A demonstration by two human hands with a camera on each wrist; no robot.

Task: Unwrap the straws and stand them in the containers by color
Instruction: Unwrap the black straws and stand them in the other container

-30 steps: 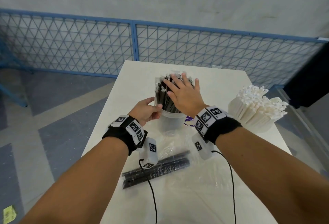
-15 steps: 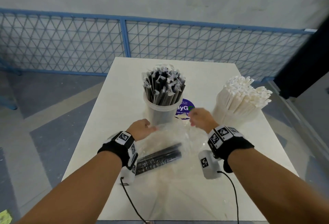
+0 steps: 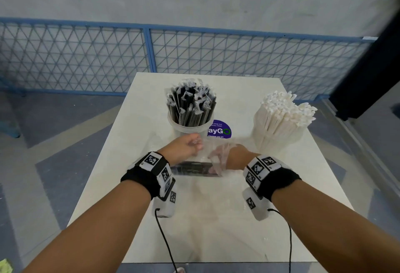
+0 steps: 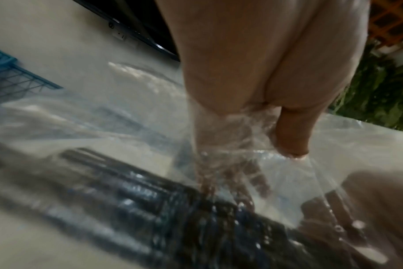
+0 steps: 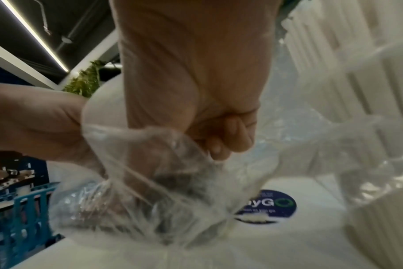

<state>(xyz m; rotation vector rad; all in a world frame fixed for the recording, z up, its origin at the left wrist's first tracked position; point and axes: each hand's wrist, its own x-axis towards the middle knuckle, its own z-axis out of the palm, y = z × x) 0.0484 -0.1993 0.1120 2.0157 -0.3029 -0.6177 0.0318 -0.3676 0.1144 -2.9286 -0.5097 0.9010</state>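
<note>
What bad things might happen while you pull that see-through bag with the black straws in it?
Both hands, left hand and right hand, grip the clear plastic bag. If it rips suddenly, the black straws inside might scatter over the table. A jerk could also knock over the container of black straws just beyond the hands.

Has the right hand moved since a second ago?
Yes. The right hand came off the black straws and back toward the person, now gripping the clear bag.
</note>
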